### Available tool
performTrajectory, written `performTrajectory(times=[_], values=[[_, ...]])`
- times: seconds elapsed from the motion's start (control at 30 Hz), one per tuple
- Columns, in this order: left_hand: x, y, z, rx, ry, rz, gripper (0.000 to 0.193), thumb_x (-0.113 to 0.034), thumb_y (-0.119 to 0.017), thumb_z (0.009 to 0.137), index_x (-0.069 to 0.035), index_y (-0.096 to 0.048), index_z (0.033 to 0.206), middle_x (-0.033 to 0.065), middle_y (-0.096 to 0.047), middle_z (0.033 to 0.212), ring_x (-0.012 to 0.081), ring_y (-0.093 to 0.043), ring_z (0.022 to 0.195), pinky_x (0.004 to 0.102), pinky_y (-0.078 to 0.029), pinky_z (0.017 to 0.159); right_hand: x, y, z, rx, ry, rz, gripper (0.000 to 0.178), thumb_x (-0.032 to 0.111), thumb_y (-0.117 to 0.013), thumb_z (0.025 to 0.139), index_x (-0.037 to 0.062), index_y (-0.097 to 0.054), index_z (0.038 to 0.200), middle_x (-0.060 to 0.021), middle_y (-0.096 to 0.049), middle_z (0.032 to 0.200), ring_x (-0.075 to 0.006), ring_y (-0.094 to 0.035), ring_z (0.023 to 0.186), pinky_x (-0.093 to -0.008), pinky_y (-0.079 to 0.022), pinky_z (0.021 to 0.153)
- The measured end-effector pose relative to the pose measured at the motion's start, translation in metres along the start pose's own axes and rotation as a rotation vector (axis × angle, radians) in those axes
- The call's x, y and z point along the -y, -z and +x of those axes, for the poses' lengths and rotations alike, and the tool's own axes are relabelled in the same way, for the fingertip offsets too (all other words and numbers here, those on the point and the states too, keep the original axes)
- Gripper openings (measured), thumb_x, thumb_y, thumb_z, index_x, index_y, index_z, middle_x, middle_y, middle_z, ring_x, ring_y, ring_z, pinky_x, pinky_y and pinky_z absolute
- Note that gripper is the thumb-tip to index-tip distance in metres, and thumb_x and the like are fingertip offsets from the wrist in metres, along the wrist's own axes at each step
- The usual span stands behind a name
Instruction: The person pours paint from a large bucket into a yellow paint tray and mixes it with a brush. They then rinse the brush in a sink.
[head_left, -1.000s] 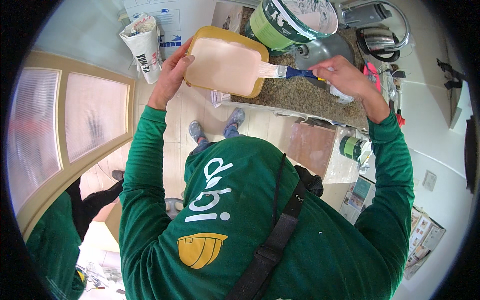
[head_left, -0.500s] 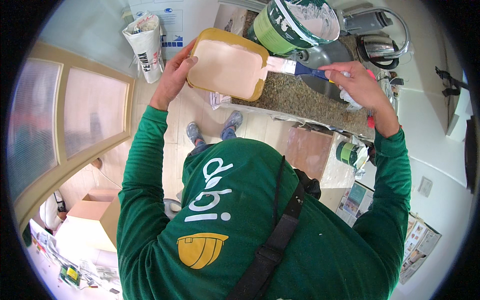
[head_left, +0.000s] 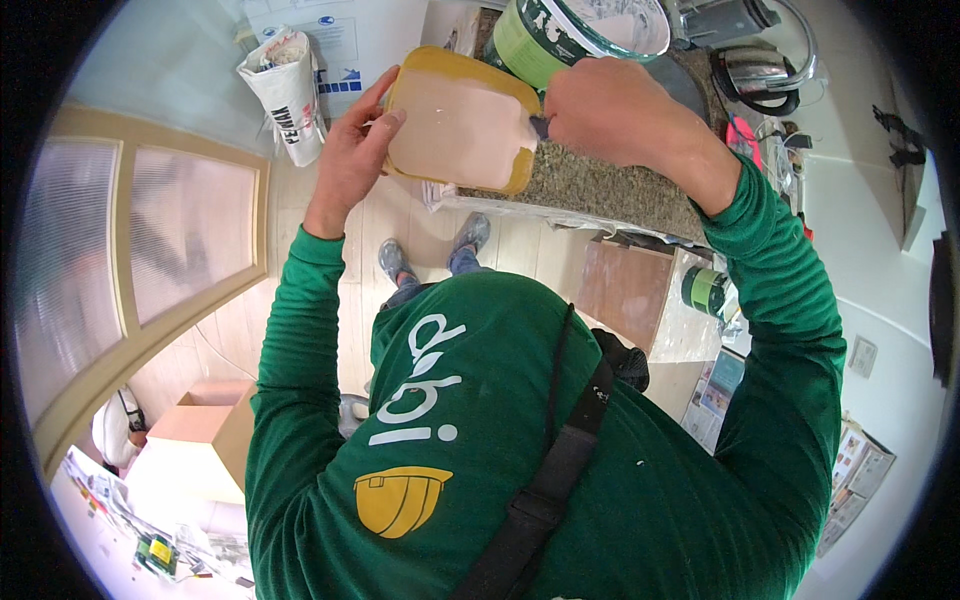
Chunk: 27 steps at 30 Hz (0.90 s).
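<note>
My left hand (head_left: 352, 160) grips the left side of a yellow plastic tub (head_left: 521, 172), thumb over the rim. Pale pink paint (head_left: 455, 125) fills much of the tub and is smeared over its right rim. At that right edge, my right hand (head_left: 615, 112) is closed around a paintbrush (head_left: 540, 128). Only a dark bit of the brush shows; the hand hides the rest of its handle, and the bristles cannot be made out. Just behind the tub stands a large green paint bucket (head_left: 525, 50), its white rim streaked with paint.
Under my right arm runs a speckled stone counter (head_left: 600, 185), with a kettle (head_left: 752, 78) and a blender jug (head_left: 725, 20) farther back. A white bag (head_left: 283, 95) stands at the far left, near a glazed door (head_left: 190, 220). Below the counter sits a small green pot (head_left: 705, 290).
My right hand has moved left with the paintbrush, up close to the tub's right rim. The tub has shifted slightly and stays in my left hand.
</note>
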<state>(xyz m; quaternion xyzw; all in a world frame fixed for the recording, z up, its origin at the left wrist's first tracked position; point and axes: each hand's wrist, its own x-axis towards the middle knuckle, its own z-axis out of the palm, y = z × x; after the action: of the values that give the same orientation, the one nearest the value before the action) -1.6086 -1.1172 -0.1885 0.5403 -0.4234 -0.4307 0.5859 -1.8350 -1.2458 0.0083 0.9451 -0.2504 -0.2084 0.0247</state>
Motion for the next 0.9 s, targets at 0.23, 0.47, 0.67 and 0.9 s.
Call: performTrajectory(times=[0.23, 0.47, 0.67, 0.9], values=[[0.0, -0.003, -0.007, -0.03, 0.007, 0.052, 0.059, -0.023, -0.062, 0.099, -0.015, -0.052, 0.156, 0.0017, -0.064, 0.092, 0.0079, -0.057, 0.077, 0.0241, -0.049, 0.067, 0.0, 0.006, 0.018, -0.035, -0.017, 0.008, 0.022, 0.019, -0.062, 0.081, 0.0012, -0.073, 0.076, -0.0241, -0.069, 0.074, -0.0447, -0.07, 0.076, -0.053, -0.057, 0.071], [0.002, -0.005, -0.009, -0.052, -0.034, 0.037, 0.059, -0.023, -0.061, 0.099, -0.013, -0.051, 0.156, 0.0024, -0.065, 0.094, 0.0078, -0.057, 0.078, 0.0246, -0.05, 0.066, 0.006, 0.002, 0.019, -0.021, 0.053, 0.059, 0.021, 0.019, -0.063, 0.082, 0.0038, -0.077, 0.083, -0.0219, -0.071, 0.077, -0.0438, -0.07, 0.076, -0.0534, -0.056, 0.071], [0.002, -0.004, -0.009, -0.029, 0.012, 0.061, 0.06, -0.024, -0.061, 0.099, -0.012, -0.05, 0.157, 0.0015, -0.065, 0.094, 0.0077, -0.057, 0.079, 0.0246, -0.05, 0.067, 0.0, -0.033, 0.021, -0.038, 0.017, 0.069, 0.019, 0.02, -0.065, 0.083, 0.006, -0.078, 0.085, -0.0214, -0.071, 0.077, -0.0432, -0.07, 0.079, -0.0513, -0.056, 0.073], [0.012, -0.003, -0.009, -0.053, 0.0, 0.004, 0.06, -0.025, -0.06, 0.1, -0.012, -0.05, 0.157, -0.0001, -0.062, 0.09, 0.0065, -0.056, 0.078, 0.0229, -0.049, 0.065, 0.017, -0.009, 0.007, 0.0, 0.058, 0.115, 0.021, 0.021, -0.066, 0.084, 0.0087, -0.08, 0.094, -0.0203, -0.073, 0.083, -0.0415, -0.072, 0.081, -0.0503, -0.058, 0.076]])
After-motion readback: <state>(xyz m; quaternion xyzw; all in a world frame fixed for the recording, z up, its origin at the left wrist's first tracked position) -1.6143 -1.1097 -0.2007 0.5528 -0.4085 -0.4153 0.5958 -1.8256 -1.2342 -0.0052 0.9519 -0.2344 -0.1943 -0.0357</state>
